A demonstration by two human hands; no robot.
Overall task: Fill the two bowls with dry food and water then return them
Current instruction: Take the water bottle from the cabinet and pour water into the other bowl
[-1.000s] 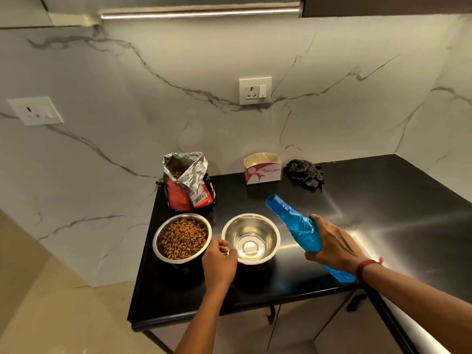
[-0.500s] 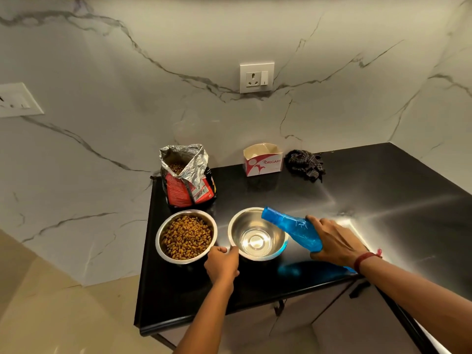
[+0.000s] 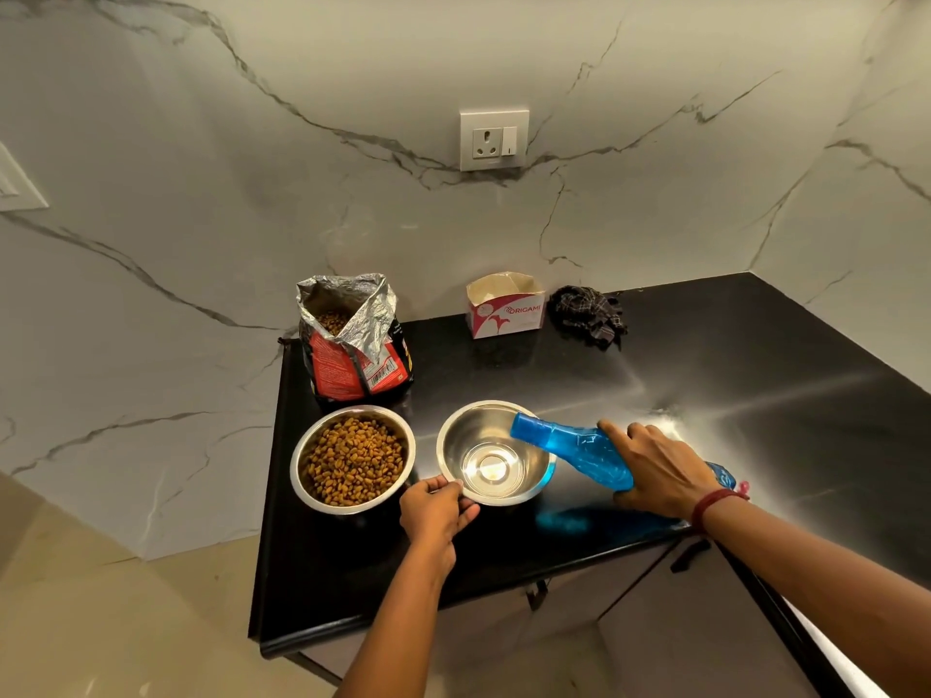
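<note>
Bottle (image 3: 574, 450) lower, mouth over bowl (image 3: 496, 453)

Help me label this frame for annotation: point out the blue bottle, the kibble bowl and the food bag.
blue bottle (image 3: 579, 453), head view, mid body.
kibble bowl (image 3: 298, 458), head view, left rim.
food bag (image 3: 347, 370), head view, red front panel.

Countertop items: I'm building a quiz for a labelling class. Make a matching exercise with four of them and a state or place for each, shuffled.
Things:
1. left steel bowl
2. right steel bowl
3. blue bottle
4. food bag

States:
A. tilted, neck over a bowl's rim
B. standing open against the wall
C. full of kibble
D. rim held by the left hand

Pairs: 1-C, 2-D, 3-A, 4-B
</note>
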